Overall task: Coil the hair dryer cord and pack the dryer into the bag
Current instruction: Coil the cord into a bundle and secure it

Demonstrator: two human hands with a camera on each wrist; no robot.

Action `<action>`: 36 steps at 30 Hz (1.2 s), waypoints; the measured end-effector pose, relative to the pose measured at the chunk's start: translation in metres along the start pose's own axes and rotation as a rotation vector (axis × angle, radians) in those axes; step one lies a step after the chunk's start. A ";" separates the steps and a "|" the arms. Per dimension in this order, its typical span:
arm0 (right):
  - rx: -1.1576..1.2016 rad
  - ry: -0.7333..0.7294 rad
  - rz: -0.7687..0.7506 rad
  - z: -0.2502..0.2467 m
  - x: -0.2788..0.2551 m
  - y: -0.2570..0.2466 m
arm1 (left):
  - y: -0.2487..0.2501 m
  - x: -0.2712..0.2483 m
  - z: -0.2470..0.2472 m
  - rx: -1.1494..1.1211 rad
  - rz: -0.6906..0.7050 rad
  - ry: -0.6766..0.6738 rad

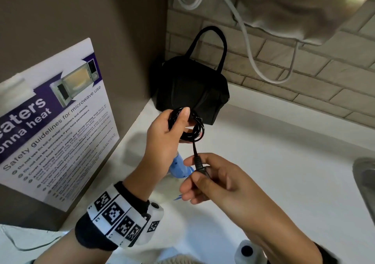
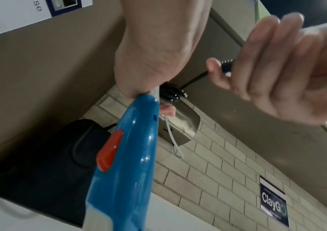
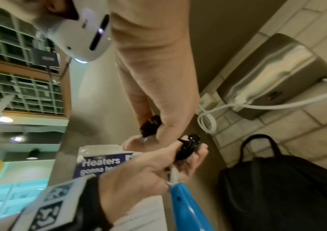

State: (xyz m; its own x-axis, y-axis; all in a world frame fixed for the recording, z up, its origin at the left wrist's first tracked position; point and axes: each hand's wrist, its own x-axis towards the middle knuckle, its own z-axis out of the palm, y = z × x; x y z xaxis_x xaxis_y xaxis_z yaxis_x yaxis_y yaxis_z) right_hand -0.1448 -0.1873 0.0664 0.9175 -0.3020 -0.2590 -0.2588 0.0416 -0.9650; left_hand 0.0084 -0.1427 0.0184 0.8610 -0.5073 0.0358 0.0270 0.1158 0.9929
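— What carries everything here?
— A white bench [image 1: 263, 162].
— And directly on it?
— A black bag [image 1: 192, 89] with looped handles, standing in the back corner against the brick wall.

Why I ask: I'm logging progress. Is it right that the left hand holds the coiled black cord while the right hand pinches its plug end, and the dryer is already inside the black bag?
Not quite. The dryer isn't inside the black bag; the left wrist view shows it hanging below the left hand. The coiled black cord and right hand are as described.
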 end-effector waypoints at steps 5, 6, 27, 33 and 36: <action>0.059 0.006 0.092 -0.010 0.013 0.001 | 0.007 0.004 -0.005 -0.120 -0.112 -0.074; 0.074 0.008 0.096 -0.008 0.016 -0.001 | 0.009 0.004 -0.005 -0.141 -0.122 -0.094; -0.956 0.407 -0.205 -0.037 0.038 0.032 | 0.007 0.011 -0.008 -0.023 -0.054 -0.050; -0.299 0.220 -0.008 -0.044 0.056 0.027 | 0.013 0.002 0.000 -0.113 -0.040 -0.133; 0.145 0.141 0.052 -0.046 0.063 0.018 | 0.014 -0.002 0.001 -0.111 -0.021 -0.157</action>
State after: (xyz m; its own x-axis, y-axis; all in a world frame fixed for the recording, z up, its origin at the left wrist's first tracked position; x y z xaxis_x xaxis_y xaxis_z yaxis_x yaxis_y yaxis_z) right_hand -0.1054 -0.2491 0.0342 0.8498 -0.4259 -0.3108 -0.2495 0.1945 -0.9487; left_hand 0.0072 -0.1409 0.0325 0.7699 -0.6369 0.0415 0.1069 0.1927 0.9754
